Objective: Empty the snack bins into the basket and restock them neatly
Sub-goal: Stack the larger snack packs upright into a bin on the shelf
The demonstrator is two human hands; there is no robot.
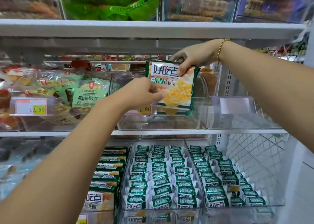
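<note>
Head view: both hands hold one packet (171, 86) above a clear bin (158, 121); left hand (141, 92) pinches its lower edge, right hand (193, 57) grips its top.

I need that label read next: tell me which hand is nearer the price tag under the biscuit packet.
Left. The left hand pinches the biscuit packet at its lower left edge, just above the price tag; the right hand grips the packet's top, higher and rightward.
</note>
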